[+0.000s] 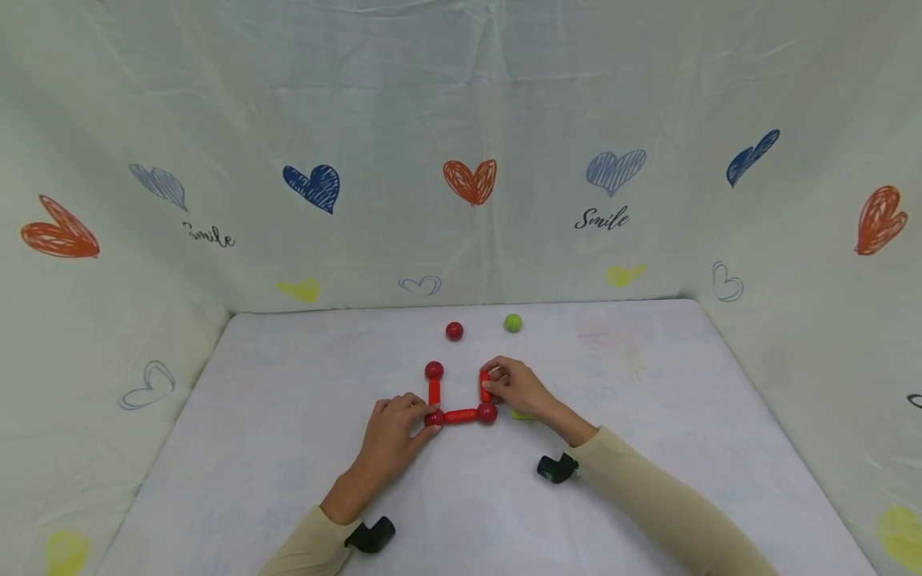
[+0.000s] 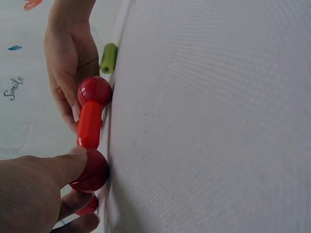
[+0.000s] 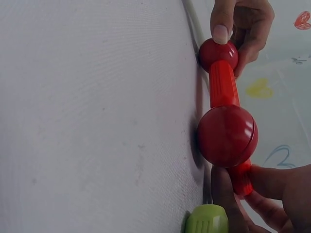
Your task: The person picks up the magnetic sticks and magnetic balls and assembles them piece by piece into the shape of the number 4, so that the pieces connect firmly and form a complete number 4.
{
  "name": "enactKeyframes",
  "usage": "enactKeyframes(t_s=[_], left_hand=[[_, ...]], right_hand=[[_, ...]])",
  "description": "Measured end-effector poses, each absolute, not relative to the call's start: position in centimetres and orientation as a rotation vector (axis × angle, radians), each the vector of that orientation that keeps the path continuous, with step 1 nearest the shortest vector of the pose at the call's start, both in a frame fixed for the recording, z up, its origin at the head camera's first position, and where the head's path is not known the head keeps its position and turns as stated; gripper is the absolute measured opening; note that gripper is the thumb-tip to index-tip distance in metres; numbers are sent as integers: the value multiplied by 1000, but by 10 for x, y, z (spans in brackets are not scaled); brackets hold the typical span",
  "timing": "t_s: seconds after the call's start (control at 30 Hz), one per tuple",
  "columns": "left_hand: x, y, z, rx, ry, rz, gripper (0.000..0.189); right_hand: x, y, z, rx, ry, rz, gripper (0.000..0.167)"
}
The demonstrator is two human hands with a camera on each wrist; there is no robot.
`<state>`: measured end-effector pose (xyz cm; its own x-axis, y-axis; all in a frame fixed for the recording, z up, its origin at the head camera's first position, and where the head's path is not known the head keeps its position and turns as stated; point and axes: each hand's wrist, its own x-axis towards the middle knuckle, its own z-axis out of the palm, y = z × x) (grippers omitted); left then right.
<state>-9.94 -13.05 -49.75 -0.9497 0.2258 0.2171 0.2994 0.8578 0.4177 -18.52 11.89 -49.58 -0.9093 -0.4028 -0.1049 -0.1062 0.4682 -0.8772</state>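
A U-shaped figure of red balls and red rods lies on the table. My left hand (image 1: 392, 438) pinches its left corner ball (image 2: 92, 171) between thumb and fingers. From that ball one rod (image 1: 434, 391) runs away from me to a far ball (image 1: 434, 370), and another rod (image 1: 461, 416) runs right to the right corner ball (image 3: 227, 136). My right hand (image 1: 520, 390) pinches a red rod (image 1: 485, 387), which points away from me with its near end at the right corner ball. In the right wrist view, that ball and the fingers partly hide this rod.
A green rod (image 3: 208, 221) lies beside the right corner ball, partly under my right hand in the head view. Farther back sit a loose red ball (image 1: 454, 331) and a green ball (image 1: 513, 322). A curtain with printed hearts (image 1: 471, 182) hangs behind the table.
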Motion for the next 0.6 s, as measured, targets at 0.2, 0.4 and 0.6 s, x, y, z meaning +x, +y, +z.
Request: enactKeyframes(t_s=[0.2, 0.4, 0.6], left_hand=[[-100, -130, -497, -407, -2874, -669, 36], [-99, -130, -496, -416, -2876, -661, 36], [-99, -130, -495, -442, -2871, -600, 35]], right_hand=[[-184, 118, -495, -430, 2438, -1396, 24], [-184, 117, -494, -424, 2438, -1385, 25], [-184, 118, -492, -413, 2452, -1358, 26]])
